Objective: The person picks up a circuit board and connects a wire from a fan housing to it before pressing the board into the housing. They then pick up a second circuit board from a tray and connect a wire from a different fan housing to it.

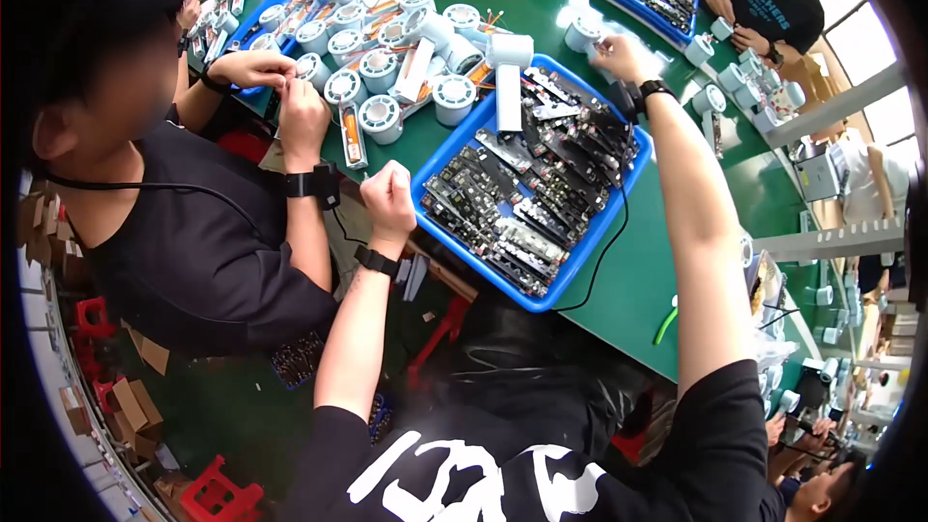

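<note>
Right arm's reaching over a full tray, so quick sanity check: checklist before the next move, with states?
1. Right hand at the pale cylinder: ok, fingertips at its side.
2. Grip on it secure: cannot tell, finger contact is unclear.
3. Left hand empty: cannot tell, fingers curled beside the tray.
4. Black cable clear of the blue tray: not ok, it passes over the right rim.
5. Co-worker's hand clear of left hand: ok, visibly apart.
</note>
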Demonstrator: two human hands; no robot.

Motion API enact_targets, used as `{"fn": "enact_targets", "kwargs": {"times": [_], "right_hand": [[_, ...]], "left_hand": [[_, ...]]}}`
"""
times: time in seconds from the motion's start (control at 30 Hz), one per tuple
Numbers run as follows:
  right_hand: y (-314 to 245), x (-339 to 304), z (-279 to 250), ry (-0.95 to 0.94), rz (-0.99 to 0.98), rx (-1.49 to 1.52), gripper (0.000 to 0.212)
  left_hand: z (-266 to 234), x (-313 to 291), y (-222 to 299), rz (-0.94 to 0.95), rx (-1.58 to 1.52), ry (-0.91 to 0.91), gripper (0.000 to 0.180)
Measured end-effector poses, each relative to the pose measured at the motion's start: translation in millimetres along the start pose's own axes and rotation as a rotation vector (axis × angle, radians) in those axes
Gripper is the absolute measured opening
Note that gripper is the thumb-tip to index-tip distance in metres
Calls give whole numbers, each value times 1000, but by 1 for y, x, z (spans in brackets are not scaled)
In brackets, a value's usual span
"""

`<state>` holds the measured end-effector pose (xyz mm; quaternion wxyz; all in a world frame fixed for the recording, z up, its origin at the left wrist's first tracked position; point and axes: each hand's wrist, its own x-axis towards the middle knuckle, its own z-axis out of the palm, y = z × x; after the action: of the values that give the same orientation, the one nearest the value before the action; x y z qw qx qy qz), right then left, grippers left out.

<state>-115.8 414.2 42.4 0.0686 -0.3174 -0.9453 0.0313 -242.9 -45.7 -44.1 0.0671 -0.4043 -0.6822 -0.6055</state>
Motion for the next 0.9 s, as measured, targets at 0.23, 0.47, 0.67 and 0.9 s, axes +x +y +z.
{"fn": "enact_targets", "kwargs": {"times": [0.23, 0.47, 0.67, 0.9], "right_hand": [[-50, -121, -66, 164, 270, 230, 49], [-123, -331, -53, 515, 561, 371, 34], [-134, -417, -4, 401, 690, 310, 31], [-142, -426, -11, 431, 613, 279, 24]], "left_hand": [[-6, -5, -4, -66, -3, 2, 34], [-12, -5, -9, -19, -44, -1, 31], [-5, 12, 51, -111, 205, -335, 14], [43, 45, 56, 481, 596, -665, 26]]}}
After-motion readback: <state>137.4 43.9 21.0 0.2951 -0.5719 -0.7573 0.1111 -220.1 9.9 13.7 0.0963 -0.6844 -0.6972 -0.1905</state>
